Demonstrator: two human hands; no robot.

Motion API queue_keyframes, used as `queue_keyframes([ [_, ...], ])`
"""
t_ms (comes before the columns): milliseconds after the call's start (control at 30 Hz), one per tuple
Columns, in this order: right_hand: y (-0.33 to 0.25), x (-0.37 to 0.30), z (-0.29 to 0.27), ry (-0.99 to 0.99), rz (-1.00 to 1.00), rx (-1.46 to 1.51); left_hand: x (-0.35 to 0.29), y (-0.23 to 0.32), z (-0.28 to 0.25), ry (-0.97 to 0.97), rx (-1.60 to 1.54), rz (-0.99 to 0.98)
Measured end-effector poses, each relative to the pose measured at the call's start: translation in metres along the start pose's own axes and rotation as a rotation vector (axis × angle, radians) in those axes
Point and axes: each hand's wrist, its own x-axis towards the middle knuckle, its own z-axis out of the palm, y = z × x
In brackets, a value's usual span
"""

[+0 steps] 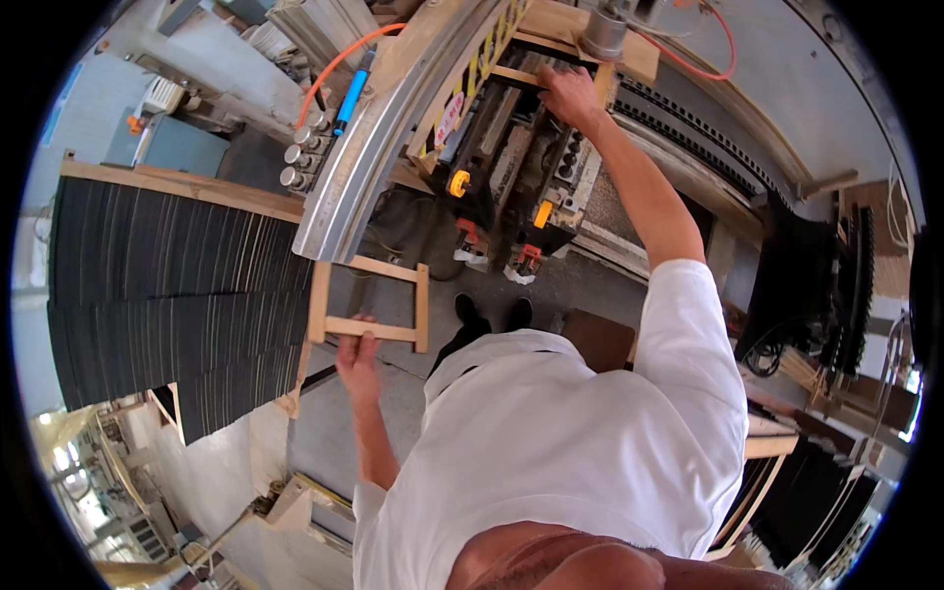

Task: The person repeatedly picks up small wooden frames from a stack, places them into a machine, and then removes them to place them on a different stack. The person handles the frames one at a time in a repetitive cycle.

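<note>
My left hand (358, 356) grips the lower rail of a small pale wooden frame (393, 332), fingers closed round it. The frame is held in the air left of my feet, beside a large stack of black pieces (177, 285). My right arm is stretched forward into a machine, where my right hand (572, 96) is closed on the edge of a second light wooden frame (517, 76). That frame lies at the far end of the machine's bed, next to a metal cylinder (603, 37). My fingertips there are partly hidden.
A metal beam (369, 147) with yellow-black striping crosses in front on the left. Below are machine rails with yellow knobs (459, 183) and red-tipped clamps (528, 258). A blue cylinder (353, 100) and orange hose (339, 61) sit left of the beam. Black parts (806, 265) hang at right.
</note>
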Motion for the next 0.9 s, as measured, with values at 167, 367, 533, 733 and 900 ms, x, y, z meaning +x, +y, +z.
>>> queue_keyframes([
  [167,-0.045,-0.007,-0.008,0.181,0.142,-0.018,-0.033,0.055,-0.068,0.155,0.139,0.262],
  [367,-0.193,-0.084,-0.051,0.718,0.033,0.629,-0.076,0.154,-0.161,0.508,0.186,0.491],
  [533,-0.343,-0.167,-0.059,0.410,-0.024,1.093,-0.103,0.218,-0.265,0.768,0.192,0.615],
  [733,-0.478,-0.223,-0.021,0.057,-0.184,1.068,-0.082,0.261,-0.449,0.837,0.031,0.498],
  [900,-0.523,-0.246,-0.007,-0.209,-0.197,1.077,-0.052,0.249,-0.623,0.564,-0.171,0.298],
])
